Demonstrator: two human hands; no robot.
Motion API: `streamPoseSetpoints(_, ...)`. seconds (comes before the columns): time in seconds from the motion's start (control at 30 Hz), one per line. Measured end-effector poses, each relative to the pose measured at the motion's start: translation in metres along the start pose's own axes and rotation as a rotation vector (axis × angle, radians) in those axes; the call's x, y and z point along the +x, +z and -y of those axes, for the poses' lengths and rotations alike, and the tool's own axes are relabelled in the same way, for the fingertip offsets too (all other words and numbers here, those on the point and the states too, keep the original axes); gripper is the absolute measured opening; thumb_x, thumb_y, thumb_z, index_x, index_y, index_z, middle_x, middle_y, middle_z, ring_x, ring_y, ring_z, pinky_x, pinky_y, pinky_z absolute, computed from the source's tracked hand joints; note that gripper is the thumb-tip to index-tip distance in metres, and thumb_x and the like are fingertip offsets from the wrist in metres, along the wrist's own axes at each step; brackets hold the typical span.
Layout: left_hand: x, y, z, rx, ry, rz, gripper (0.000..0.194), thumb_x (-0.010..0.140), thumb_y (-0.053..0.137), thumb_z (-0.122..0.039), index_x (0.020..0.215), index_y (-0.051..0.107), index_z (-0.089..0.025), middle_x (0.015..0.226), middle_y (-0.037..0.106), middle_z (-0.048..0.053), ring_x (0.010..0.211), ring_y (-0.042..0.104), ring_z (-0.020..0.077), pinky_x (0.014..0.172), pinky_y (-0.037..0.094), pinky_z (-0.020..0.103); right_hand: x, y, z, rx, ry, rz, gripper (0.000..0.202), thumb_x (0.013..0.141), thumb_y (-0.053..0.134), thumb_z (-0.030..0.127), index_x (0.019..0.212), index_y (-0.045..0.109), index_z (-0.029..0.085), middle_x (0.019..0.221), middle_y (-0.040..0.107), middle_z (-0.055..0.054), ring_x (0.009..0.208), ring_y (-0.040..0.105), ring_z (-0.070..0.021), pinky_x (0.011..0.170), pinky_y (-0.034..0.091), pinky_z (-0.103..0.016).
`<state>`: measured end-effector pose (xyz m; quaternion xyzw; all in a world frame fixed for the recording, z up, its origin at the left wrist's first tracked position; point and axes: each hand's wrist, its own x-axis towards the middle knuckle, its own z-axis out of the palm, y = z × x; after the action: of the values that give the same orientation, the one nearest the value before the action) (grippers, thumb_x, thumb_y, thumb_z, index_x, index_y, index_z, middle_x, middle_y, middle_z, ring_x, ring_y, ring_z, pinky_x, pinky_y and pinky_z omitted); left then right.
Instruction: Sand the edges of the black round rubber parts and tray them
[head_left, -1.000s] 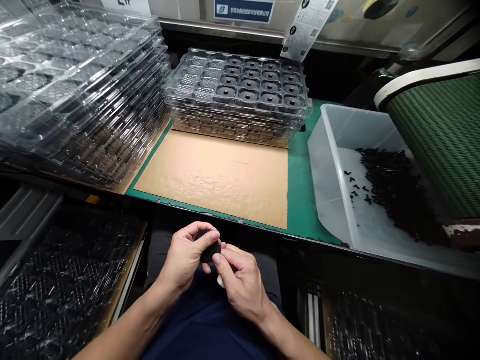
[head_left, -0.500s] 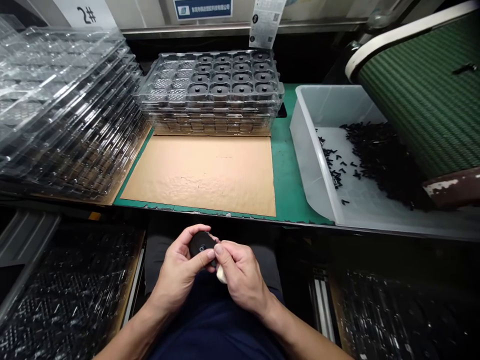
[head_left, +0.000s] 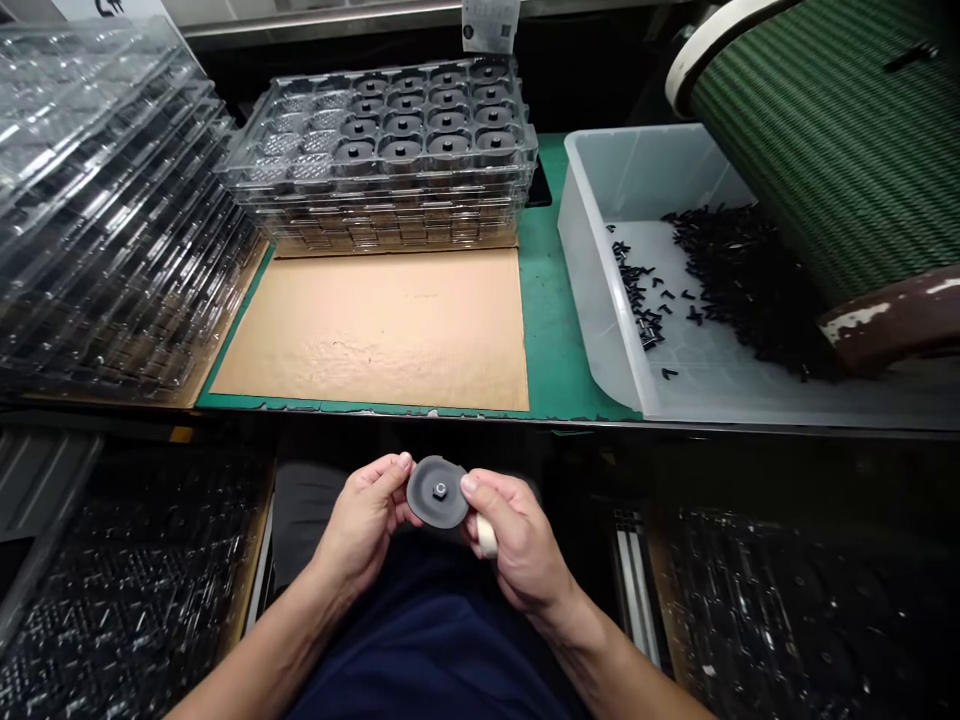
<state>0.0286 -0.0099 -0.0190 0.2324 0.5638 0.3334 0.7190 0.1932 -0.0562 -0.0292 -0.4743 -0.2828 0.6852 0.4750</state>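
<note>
A round black plastic disc [head_left: 427, 507] with a small raised hub at its centre faces up above my lap. My left hand [head_left: 358, 522] pinches its left edge between thumb and fingers. On the right edge, the thumb and fingers of my right hand [head_left: 521, 540] grip it too. A small cream-white piece [head_left: 487, 537] shows at the fingers of my right hand; I cannot tell whether it is a finger covering or a held object. Similar black discs [head_left: 403, 150] fill part of the top clear tray of a stack [head_left: 337, 205] on the bench.
Brown cardboard [head_left: 375, 330] lies on the green bench top [head_left: 551, 300]. A tall pile of clear trays [head_left: 112, 220] leans at left. At right, a translucent bin [head_left: 604, 270] holds small black pieces [head_left: 739, 270] under a green conveyor belt [head_left: 825, 130]. More trays sit low on both sides.
The disc has turned so that its dished face with the hub shows fully. My hands have moved slightly apart, the right one to the right. The camera view has shifted.
</note>
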Motion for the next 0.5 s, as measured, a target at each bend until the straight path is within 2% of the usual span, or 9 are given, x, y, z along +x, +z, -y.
streamPoseSetpoints(0.03, -0.001, -0.001, 0.0, -0.008, -0.001, 0.007, 0.035, 0.073, 0.091, -0.04, 0.096, 0.079, -0.015, 0.083, 0.074, 0.005, 0.065, 0.063, 0.0124, 0.058, 0.054, 0.022, 0.0, -0.001, 0.001, 0.015, 0.007, -0.007, 0.057, 0.095, 0.063, 0.065, 0.067, 0.05, 0.017, 0.056, 0.045, 0.001, 0.048, 0.035, -0.0085, 0.044, 0.027, -0.019)
streamPoseSetpoints(0.1, -0.006, -0.003, -0.002, -0.039, 0.006, 0.044, 0.047, 0.073, 0.09, -0.029, 0.118, 0.077, -0.019, 0.098, 0.077, 0.007, 0.07, 0.066, 0.0139, 0.061, 0.056, 0.023, 0.0, -0.001, 0.002, 0.036, 0.017, -0.017, 0.057, 0.093, 0.065, 0.066, 0.067, 0.051, 0.017, 0.055, 0.045, 0.001, 0.048, 0.035, -0.0082, 0.043, 0.027, -0.019)
streamPoseSetpoints(0.17, -0.011, -0.004, -0.007, -0.09, 0.021, 0.117, 0.056, 0.078, 0.085, -0.028, 0.132, 0.072, -0.021, 0.112, 0.077, 0.011, 0.08, 0.07, 0.018, 0.066, 0.059, 0.027, 0.001, 0.0, 0.002, 0.049, 0.024, -0.024, 0.057, 0.092, 0.067, 0.066, 0.067, 0.052, 0.016, 0.054, 0.045, 0.002, 0.048, 0.035, -0.0079, 0.043, 0.026, -0.018)
streamPoseSetpoints(0.23, -0.016, -0.004, -0.011, -0.121, 0.046, 0.218, 0.055, 0.086, 0.079, -0.037, 0.137, 0.07, -0.02, 0.126, 0.074, 0.016, 0.092, 0.072, 0.024, 0.071, 0.062, 0.031, 0.002, 0.001, 0.002, 0.061, 0.027, -0.03, 0.057, 0.091, 0.068, 0.065, 0.067, 0.051, 0.016, 0.054, 0.045, 0.002, 0.048, 0.035, -0.0075, 0.044, 0.026, -0.018)
streamPoseSetpoints(0.33, -0.02, -0.005, -0.015, -0.05, 0.096, 0.349, 0.055, 0.088, 0.079, -0.042, 0.139, 0.07, -0.022, 0.141, 0.068, 0.017, 0.093, 0.073, 0.0232, 0.08, 0.062, 0.032, 0.002, 0.002, 0.003, 0.081, 0.037, -0.015, 0.057, 0.091, 0.068, 0.065, 0.068, 0.052, 0.016, 0.054, 0.047, 0.001, 0.048, 0.035, -0.0074, 0.044, 0.027, -0.018)
streamPoseSetpoints(0.43, -0.02, -0.008, -0.013, 0.053, 0.14, 0.347, 0.058, 0.081, 0.087, -0.033, 0.136, 0.071, -0.027, 0.143, 0.068, 0.013, 0.109, 0.073, 0.0262, 0.089, 0.061, 0.028, 0.003, 0.004, 0.004, 0.099, 0.047, 0.014, 0.056, 0.092, 0.066, 0.066, 0.072, 0.056, 0.015, 0.056, 0.051, -0.001, 0.048, 0.037, -0.0082, 0.044, 0.028, -0.018)
streamPoseSetpoints(0.5, -0.018, -0.01, -0.01, 0.091, 0.158, 0.301, 0.059, 0.078, 0.09, -0.032, 0.134, 0.072, -0.029, 0.139, 0.071, 0.012, 0.119, 0.07, 0.0308, 0.087, 0.063, 0.029, 0.003, 0.005, 0.004, 0.104, 0.04, 0.008, 0.056, 0.093, 0.065, 0.068, 0.075, 0.057, 0.015, 0.056, 0.05, 0.001, 0.048, 0.037, -0.0082, 0.044, 0.028, -0.018)
